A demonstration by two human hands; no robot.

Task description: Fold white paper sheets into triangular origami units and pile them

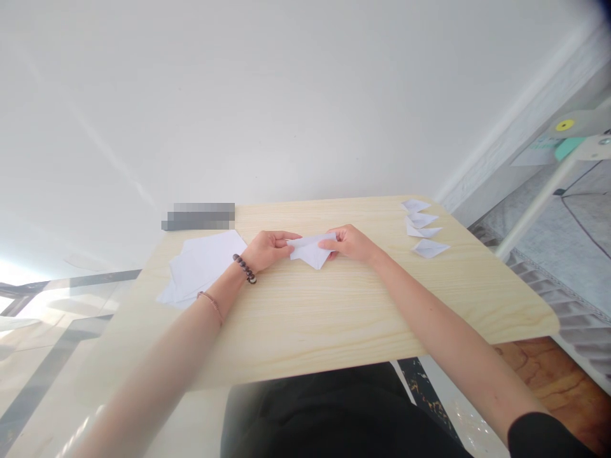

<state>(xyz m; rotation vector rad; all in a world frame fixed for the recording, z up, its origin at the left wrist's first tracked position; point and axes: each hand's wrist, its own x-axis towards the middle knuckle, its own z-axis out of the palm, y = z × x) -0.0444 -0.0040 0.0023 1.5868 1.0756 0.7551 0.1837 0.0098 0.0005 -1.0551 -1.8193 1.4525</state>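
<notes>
Left hand (267, 249) is pinched on the left end of a folded paper (312, 253), thumb on top and fingers curled in behind it as far as I can tell from my feed. Right hand (351, 243) has the other end in the same narrow pinch, fingertips closed on the edge. So both hands hold that one piece, nothing else in either.

The folded paper sits about mid-counter, a bit toward the far side. It's either just above the wood or resting on it, can't really tell which. Its long axis runs left to right, straight from one hand to the other, with the right end a touch farther away than the left. The far edge is a flat straight band. The near side comes down to a blunt point that aims at the near edge of the counter (334, 318), i.e. back at the person.

Just left of the left hand there's a loose stack of white sheets (203, 267), fanned a bit and lying flat near the wrist. That wrist has a bead bracelet (244, 268) on it, plus a thin bracelet (210, 304) further down the forearm.

Over at the far right corner, well apart from the hands, four small folded pieces (423, 233) lie flat in a row running near to far, close together. Their tips look like they point right, but they're tiny on my screen so I'm not sure.
</notes>
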